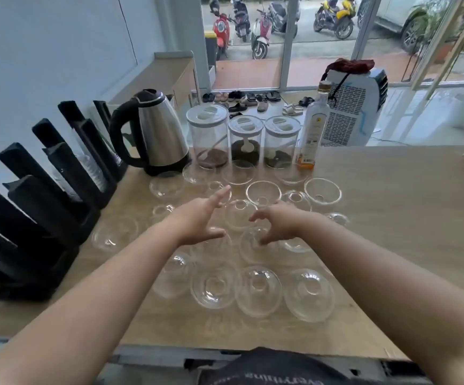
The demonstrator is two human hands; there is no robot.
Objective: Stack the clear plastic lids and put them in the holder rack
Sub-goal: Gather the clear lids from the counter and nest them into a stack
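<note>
Both hands are out over the middle of the spread, holding nothing. The left hand is wide open with fingers stretched forward and thumb splayed, and the right hand has its fingers loosely curved, thumb apart from them, hovering either side of one clear dome lid. Can't tell if any fingertip actually touches it.

The rest of the clear plastic lids are scattered all over the wooden surface, maybe twenty or so, lying singly, some dome up and some flipped like little bowls. They're see-through with a small round opening in the middle, so they nearly vanish against the wood.

The black holder rack sits along the left edge of the surface, a row of tall slanted slots, and a couple of the farther slots already have ribbed stacks of something clear in them.

Behind the lids: a steel electric kettle with a black handle, then three clear canisters with white lids and dark stuff at the bottom, then a glass bottle with amber liquid low down. The bottle label is too blurry to read. The kettle and canisters crowd the far lids pretty tightly.

At the bottom there's a dark shirt with upside-down lettering, looks like "everything". Past the surface there's a white air cooler, shoes by the glass door, and scooters parked outside.
</note>
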